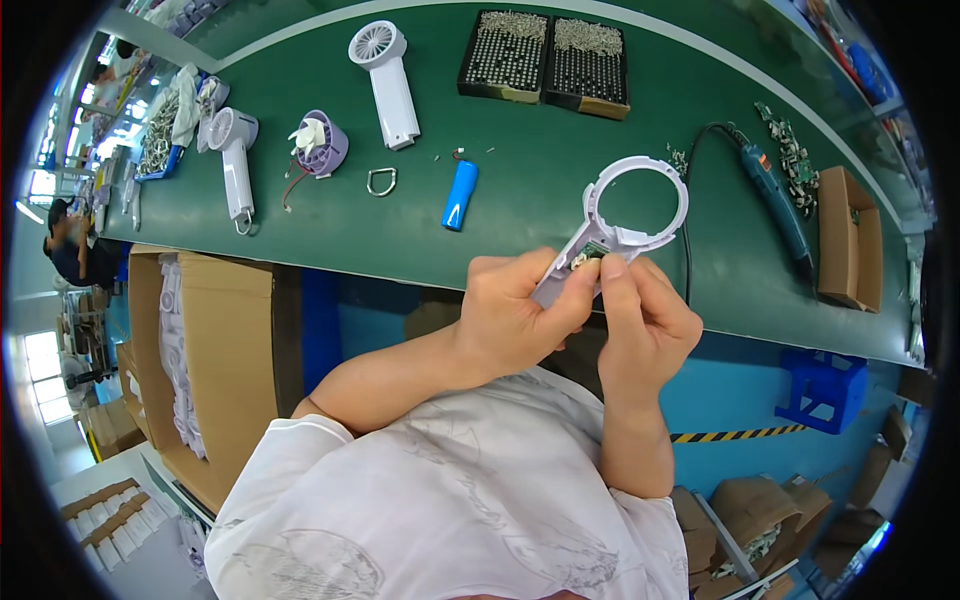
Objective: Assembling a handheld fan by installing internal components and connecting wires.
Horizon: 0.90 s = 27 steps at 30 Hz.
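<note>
A white handheld-fan housing half (632, 240), with a round ring and a short handle, is held up over the bench's near edge. My left hand (510, 315) grips its handle, thumb along the inside. The fingertips of my right hand (645, 320) pinch a small green circuit board (592, 253) at the handle's top, just below the ring; my left thumb also touches it. Fingers partly cover the board, so how it is seated cannot be seen. Beyond my hands lie a blue cylindrical battery (459, 195), a metal D-shaped ring (381, 181) and a lilac fan motor unit (320, 143) with red wire.
Two white handheld fans (392, 85) lie on the green bench, near two black screw trays (505, 60). At right are a corded electric screwdriver (778, 200), loose circuit boards (788, 155) and a small cardboard box (850, 245). A large carton (230, 350) of white parts stands at left.
</note>
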{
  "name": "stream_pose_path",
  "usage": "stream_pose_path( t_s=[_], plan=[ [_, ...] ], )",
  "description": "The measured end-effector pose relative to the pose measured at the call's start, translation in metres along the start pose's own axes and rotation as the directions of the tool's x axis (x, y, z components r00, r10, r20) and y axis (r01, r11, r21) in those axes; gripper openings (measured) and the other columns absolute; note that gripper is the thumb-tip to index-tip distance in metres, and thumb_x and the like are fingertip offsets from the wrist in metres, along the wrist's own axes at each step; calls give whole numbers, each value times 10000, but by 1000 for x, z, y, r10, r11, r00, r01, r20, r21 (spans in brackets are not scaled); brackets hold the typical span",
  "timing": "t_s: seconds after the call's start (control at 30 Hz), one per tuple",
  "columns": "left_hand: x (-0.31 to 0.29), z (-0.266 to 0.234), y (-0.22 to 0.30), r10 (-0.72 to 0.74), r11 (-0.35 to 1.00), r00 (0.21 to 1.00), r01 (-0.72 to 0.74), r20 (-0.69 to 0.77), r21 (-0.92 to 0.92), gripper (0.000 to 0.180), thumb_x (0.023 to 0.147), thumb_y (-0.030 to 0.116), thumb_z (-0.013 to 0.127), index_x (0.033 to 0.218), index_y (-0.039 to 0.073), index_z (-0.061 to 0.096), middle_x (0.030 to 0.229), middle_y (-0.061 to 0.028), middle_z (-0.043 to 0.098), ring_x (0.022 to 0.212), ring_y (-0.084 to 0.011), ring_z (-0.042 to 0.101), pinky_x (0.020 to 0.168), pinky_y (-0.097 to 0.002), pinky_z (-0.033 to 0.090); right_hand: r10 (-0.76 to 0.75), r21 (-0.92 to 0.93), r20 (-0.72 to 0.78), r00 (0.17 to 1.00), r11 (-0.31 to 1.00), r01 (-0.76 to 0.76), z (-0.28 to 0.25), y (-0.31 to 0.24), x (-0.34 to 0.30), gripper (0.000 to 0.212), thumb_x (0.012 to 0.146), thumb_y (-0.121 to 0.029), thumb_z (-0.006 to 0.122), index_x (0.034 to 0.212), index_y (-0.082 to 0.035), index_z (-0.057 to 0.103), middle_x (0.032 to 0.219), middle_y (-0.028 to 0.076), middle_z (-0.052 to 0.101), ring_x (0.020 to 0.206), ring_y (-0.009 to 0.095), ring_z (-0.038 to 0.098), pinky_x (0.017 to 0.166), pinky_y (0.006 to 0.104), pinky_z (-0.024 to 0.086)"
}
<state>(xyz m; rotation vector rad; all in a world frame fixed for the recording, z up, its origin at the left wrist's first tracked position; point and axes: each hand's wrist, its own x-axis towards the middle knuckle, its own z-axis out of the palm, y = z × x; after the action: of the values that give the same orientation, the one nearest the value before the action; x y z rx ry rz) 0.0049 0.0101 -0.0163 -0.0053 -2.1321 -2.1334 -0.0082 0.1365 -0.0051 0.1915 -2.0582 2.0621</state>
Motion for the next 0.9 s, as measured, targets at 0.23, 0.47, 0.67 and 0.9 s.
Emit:
stream_pose_path(
  t_s=[0.23,0.47,0.67,0.9],
  plan=[
    [0,-1,1,118,980,993,-115,-3,164,259,904,94,717,716,-11,573,591,-133,606,457,-170,580,413,-309,422,80,108,-31,996,991,-77,-4,10,-3,149,932,11,630,868,123,704,751,26,618,665,56,493,548,211,323],
    [1,-7,1,157,975,985,-166,74,144,259,902,88,708,720,-18,558,597,-143,618,451,-194,582,414,-314,428,112,121,-67,991,987,-104,-5,12,-4,144,931,24,635,883,142,704,827,98,679,720,96,570,598,215,412],
    [3,-7,-2,158,972,986,-165,51,169,263,886,86,717,704,-15,557,588,-143,615,443,-195,586,409,-316,428,36,60,-81,996,998,-31,0,11,0,145,889,22,694,770,97,662,650,-4,563,596,42,412,498,237,279],
    [9,-10,-4,279,924,959,-282,52,259,231,885,92,709,712,-14,599,557,-83,608,436,-140,581,395,-285,424,52,49,-71,996,998,-48,-5,15,-1,159,873,14,714,748,93,654,630,-10,545,579,41,398,485,247,267]
  ],
)
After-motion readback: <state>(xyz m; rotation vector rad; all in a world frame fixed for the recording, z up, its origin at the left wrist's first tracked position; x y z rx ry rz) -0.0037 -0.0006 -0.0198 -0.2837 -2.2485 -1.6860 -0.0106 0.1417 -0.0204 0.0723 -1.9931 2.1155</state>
